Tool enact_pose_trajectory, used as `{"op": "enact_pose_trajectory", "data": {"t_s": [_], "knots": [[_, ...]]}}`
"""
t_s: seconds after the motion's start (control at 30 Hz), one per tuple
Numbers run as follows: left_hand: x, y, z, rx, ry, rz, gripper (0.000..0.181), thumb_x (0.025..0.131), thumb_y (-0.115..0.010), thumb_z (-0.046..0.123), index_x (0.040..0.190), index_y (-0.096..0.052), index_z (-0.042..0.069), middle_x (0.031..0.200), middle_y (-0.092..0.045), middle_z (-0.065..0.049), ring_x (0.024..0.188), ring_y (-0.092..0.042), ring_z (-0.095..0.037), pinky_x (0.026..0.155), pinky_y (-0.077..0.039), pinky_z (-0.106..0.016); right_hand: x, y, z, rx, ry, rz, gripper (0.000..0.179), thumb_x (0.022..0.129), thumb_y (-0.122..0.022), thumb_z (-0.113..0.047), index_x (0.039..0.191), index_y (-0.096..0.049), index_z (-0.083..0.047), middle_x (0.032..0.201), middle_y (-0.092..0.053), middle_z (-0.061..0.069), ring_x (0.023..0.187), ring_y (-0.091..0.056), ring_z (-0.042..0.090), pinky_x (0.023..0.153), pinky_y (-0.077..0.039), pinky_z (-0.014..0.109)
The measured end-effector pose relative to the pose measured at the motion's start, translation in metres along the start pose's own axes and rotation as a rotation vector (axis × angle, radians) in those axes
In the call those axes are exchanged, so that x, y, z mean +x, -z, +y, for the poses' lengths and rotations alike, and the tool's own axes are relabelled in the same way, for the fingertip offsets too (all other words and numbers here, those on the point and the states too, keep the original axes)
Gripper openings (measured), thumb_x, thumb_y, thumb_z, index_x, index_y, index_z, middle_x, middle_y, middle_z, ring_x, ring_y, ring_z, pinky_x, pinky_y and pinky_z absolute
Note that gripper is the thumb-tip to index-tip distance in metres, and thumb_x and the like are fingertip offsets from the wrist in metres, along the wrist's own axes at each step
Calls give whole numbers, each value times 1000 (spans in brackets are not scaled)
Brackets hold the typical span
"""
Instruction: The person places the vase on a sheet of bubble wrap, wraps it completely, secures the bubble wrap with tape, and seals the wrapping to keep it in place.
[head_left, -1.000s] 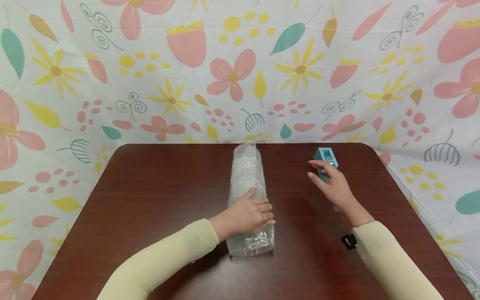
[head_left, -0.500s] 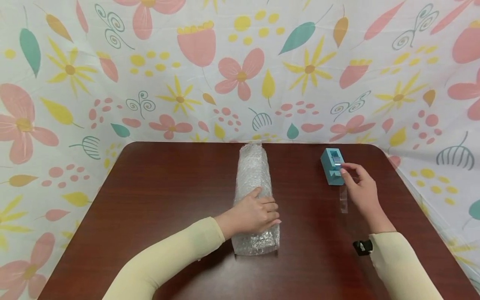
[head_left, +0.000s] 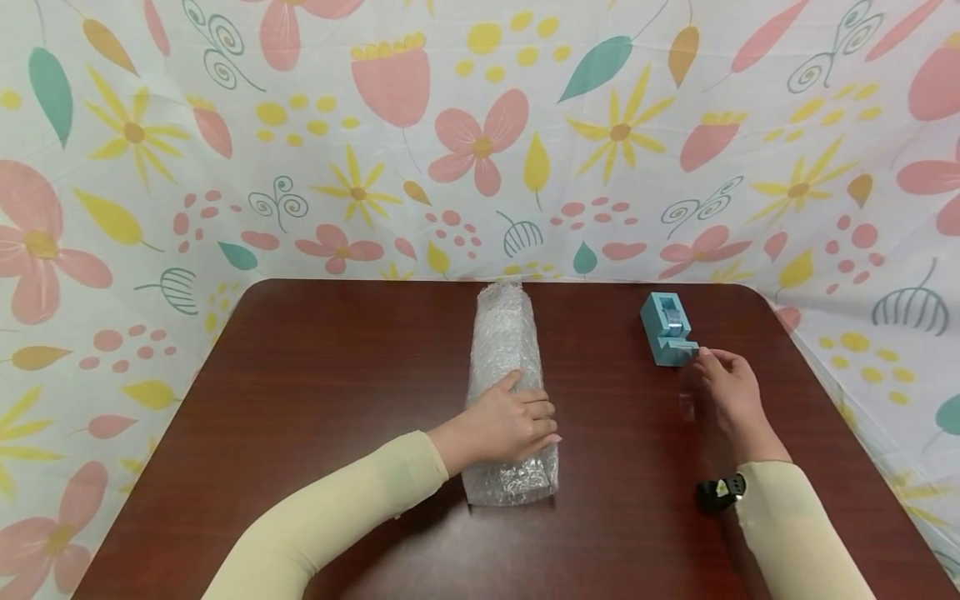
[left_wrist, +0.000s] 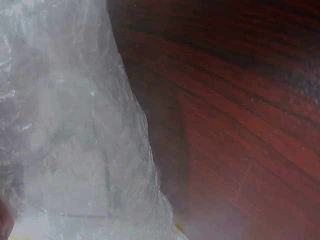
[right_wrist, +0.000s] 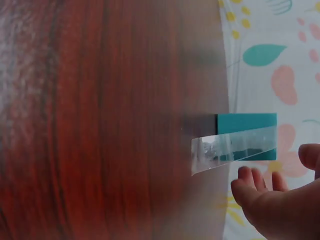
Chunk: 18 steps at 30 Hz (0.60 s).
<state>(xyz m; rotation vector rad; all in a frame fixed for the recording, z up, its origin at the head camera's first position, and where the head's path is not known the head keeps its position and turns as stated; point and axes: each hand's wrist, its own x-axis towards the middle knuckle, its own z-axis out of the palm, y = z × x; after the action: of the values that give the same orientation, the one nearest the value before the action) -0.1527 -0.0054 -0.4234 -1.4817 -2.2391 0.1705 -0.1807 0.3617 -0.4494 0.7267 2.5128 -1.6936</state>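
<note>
A long package in clear bubble wrap (head_left: 504,333) lies lengthwise on the table. My left hand (head_left: 506,425) grips its near half, fingers curled over the right side and thumb along the top; in the left wrist view only a fingertip (left_wrist: 4,222) shows beside the wrap. Toward the back right stands a blue-green tape dispenser (head_left: 667,333). From its front a loose strip of clear tape (right_wrist: 212,152) sticks out. My right hand (head_left: 731,392) is close beside that strip at the dispenser's front corner. In the right wrist view its thumb and fingers are apart, below and beside the tape.
Both lie on a dark reddish-brown table (head_left: 337,358) with rounded far corners. A white cloth (head_left: 480,225) printed with flowers and leaves hangs behind and at the sides. A black band (head_left: 720,493) with a small device sits on the right wrist.
My right hand moved from over the dispenser to its right, then down and toward me, beside the tape strip. The left hand stays on the package. The view shifted slightly.
</note>
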Motion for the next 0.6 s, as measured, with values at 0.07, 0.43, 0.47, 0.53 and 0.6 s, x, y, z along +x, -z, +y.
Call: {"op": "enact_pose_trajectory", "data": {"t_s": [0.07,0.43,0.47,0.53,0.6], "knots": [[0,1,0,2,2,1,29,104,-52,46,108,-78,35,117,-76,17,116,-67,-3,109,-51,-44,2,2,3,41,-9,-49,63,105,-44,-50,148,-37,-3,120,-56,-6,115,-58,10,113,-48,31],[0,-2,0,17,3,49,26,102,-57,47,105,-79,36,114,-76,18,113,-68,-2,107,-53,-44,10,3,9,318,-54,-207,23,104,-55,-36,115,-56,-16,79,-68,-18,77,-66,-4,71,-58,15],[0,-2,1,19,3,55,25,102,-57,47,105,-79,36,113,-76,18,113,-68,-2,107,-53,-44,10,3,9,333,-63,-205,19,104,-55,-36,111,-56,-19,79,-68,-17,76,-66,-3,70,-58,15],[0,-4,1,22,2,68,24,101,-58,48,104,-79,36,112,-76,19,112,-69,-2,106,-53,-44,10,1,9,370,-84,-197,14,104,-57,-36,104,-60,-22,77,-67,-15,74,-64,-1,69,-58,16],[0,-5,1,25,1,82,23,100,-59,48,103,-79,36,111,-77,19,111,-69,-2,105,-54,-43,11,0,8,387,-93,-186,12,104,-56,-35,98,-62,-26,77,-66,-15,73,-62,0,68,-56,17]]}}
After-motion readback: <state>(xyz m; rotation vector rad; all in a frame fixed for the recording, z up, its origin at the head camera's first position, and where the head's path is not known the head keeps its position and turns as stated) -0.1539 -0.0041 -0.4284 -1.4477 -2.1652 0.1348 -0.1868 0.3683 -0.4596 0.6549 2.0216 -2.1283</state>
